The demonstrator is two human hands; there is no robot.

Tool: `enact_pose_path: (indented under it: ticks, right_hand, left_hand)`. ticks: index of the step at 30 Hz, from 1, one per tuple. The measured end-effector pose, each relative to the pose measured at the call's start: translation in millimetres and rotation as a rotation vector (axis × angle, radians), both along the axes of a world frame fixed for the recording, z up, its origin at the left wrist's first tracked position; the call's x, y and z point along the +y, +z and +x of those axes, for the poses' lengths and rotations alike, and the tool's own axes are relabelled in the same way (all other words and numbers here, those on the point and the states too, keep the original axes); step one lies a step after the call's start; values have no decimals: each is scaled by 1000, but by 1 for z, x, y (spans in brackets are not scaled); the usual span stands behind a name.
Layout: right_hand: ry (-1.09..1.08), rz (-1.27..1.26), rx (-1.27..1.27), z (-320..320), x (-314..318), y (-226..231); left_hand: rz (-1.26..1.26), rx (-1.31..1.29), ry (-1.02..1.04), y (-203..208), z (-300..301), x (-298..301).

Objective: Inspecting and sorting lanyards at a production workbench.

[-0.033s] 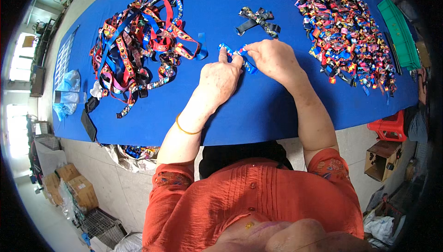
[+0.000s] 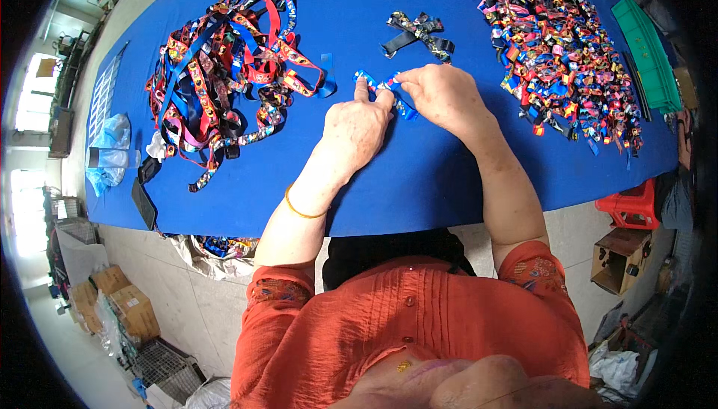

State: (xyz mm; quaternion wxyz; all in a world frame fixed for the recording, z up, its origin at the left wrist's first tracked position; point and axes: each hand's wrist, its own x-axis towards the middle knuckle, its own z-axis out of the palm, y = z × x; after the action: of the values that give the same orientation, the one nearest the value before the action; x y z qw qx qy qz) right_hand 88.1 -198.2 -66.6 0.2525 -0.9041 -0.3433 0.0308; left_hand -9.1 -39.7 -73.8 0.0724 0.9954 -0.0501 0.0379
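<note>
While both forearms are extending over the blue tabletop [image 2: 351, 5], the left grip [image 2: 357, 128] and the right grip [image 2: 449, 98] are working side by side on a blue patterned ribbon [image 2: 407, 112]. This ribbon is lying on the tabletop in front of the person, between the two sets of fingers, with one tail showing below the right grip. The right grip is grasping it, thumb and forefinger pinching its upper right part. The left grip is pointing its forefinger along the ribbon's left end and resting its thumb near the middle; whether it is pinching or only pressing, I cannot tell. A yellow bracelet [image 2: 301, 211] is circling the left wrist.

Just beyond the fingers, a dark crossed ribbon bundle [image 2: 422, 29] is lying apart from the blue one. To the left, a tangled heap of ribbons [image 2: 202, 72] is spreading in red, blue and black, and a light blue plastic bag [image 2: 112, 147] is sitting near the tabletop's left edge. To the right, a broad bed of small, multicoloured ribbon pieces [image 2: 557, 57] is stretching towards the far side, with a green crate [image 2: 647, 53] standing beyond it
</note>
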Motion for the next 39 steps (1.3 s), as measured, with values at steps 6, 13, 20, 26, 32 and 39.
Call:
enact_pose_path:
  ticks: [6,13,20,26,32,39]
  right_hand:
    - [10,4,6,0,0,-1]
    - [14,-16,-8,-1,1,-2]
    - [23,57,-5,3,0,-1]
    - [204,9,158,0,-8,22]
    - [228,-57,276,5,-13,18]
    - [179,-180,412,7,-18,31]
  left_hand:
    - [-4,-5,-2,1,1,0]
    - [2,2,5,1,0,-2]
    - [33,26,-2,1,2,5]
    - [27,16,-16,3,2,7]
    - [47,-96,-66,0,1,8]
    - [70,-67,-57,0,1,9]
